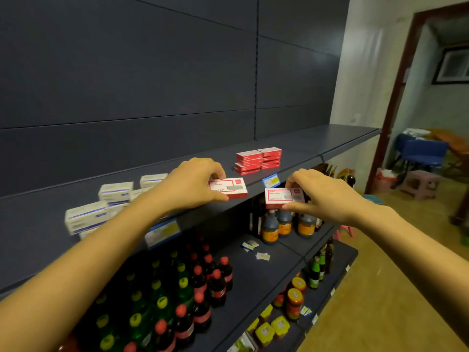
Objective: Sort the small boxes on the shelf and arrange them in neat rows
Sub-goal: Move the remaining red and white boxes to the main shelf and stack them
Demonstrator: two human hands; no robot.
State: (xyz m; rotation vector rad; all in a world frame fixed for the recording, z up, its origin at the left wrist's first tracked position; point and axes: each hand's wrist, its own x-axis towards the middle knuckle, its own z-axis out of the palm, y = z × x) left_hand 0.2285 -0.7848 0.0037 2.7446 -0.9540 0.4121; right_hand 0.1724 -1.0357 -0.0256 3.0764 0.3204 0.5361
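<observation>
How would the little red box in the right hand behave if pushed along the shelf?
The red box is probably stiff: its edges look straight in the pinch of the right hand. It seems light, since thumb and fingers alone carry it. Flat-sided, it should slide rather than roll, and stack like the red pile on the shelf.

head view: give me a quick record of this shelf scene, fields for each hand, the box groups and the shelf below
left hand: pinches a red-and-white box at the front edge of the top shelf
right hand: pinches a second box of the same kind, held in front of the shelf edge
red boxes: neat stack further right on the top shelf
white boxes: uneven group at the left
lower shelf: bottles with red and yellow caps
</observation>
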